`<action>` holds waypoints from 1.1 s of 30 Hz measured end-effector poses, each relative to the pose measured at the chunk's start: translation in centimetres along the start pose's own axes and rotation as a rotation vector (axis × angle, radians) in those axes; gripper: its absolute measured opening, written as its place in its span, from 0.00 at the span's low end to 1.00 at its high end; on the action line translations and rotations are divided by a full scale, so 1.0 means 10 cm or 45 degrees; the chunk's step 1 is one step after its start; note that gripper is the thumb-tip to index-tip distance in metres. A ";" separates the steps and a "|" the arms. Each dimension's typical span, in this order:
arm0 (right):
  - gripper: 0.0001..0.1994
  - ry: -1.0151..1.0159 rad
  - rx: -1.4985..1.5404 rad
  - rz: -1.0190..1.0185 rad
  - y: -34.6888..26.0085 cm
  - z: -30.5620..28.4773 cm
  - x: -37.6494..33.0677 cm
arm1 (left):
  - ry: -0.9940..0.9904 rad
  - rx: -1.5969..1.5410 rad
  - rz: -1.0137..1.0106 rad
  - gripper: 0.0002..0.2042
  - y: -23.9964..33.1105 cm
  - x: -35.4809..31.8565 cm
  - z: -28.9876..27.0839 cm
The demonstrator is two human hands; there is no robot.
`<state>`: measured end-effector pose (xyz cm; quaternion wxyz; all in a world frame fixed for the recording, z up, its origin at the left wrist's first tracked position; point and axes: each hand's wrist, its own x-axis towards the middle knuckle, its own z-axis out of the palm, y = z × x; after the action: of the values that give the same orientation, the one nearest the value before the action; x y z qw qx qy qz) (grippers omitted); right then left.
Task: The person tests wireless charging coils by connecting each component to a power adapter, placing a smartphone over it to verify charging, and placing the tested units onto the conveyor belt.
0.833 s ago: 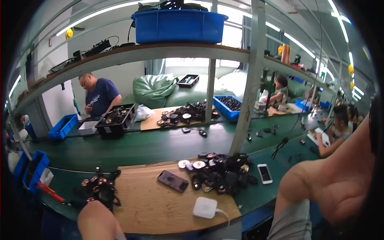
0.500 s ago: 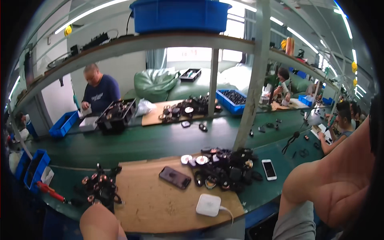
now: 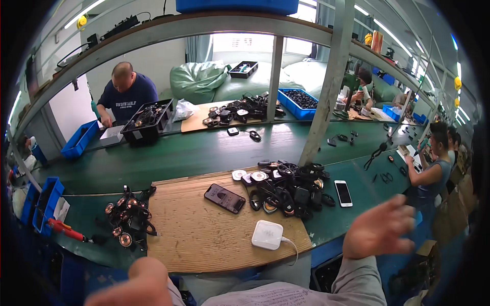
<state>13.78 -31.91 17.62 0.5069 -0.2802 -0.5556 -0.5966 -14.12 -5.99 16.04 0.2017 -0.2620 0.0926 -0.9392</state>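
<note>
My right hand is raised at the front right, off the bench edge, with its fingers apart and nothing in it. It is nearest to a white phone lying on the green bench. At the lower left is my left hand, blurred, below the front edge of a cardboard sheet; its fingers cannot be made out. On the cardboard lie a dark phone with its screen lit and a white square pad with a cable. A heap of black cabled round pieces covers its far right corner.
Another pile of cabled pieces with copper-coloured discs lies left of the cardboard, near a red electric screwdriver and blue bins. A green conveyor belt runs behind. A post supports the overhead shelf. Co-workers sit across and at right.
The view has shifted, so the bench sits higher in it. My right hand has come down and away from close in front of the camera; my left arm has shifted, and my shirt now shows.
</note>
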 end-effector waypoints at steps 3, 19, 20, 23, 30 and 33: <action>0.06 -0.396 0.179 0.409 0.08 0.34 -0.61 | -0.919 -0.026 -1.294 0.22 0.04 -0.82 -0.69; 0.23 -1.742 -0.972 1.386 2.38 2.39 -4.37 | -1.991 -0.513 -1.574 0.17 0.42 -2.68 -1.01; 0.21 -1.659 -1.004 1.288 2.29 2.47 -4.49 | -1.991 -0.534 -1.599 0.17 0.42 -2.66 -1.02; 0.19 -1.607 -0.941 1.228 2.23 2.68 -4.71 | -1.989 -0.530 -1.650 0.16 0.42 -2.63 -1.03; 0.13 -1.285 -0.055 1.879 2.05 3.18 -4.05 | -1.910 -0.535 -1.698 0.16 0.41 -2.67 -1.01; 0.12 -0.802 0.737 2.445 1.48 3.19 -3.19 | -1.856 -0.518 -1.570 0.16 0.33 -2.60 -1.05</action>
<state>30.53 9.63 1.82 0.6472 -0.6136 -0.3281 0.3114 1.71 2.85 -5.55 -0.3664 -0.8110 -0.0478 -0.4536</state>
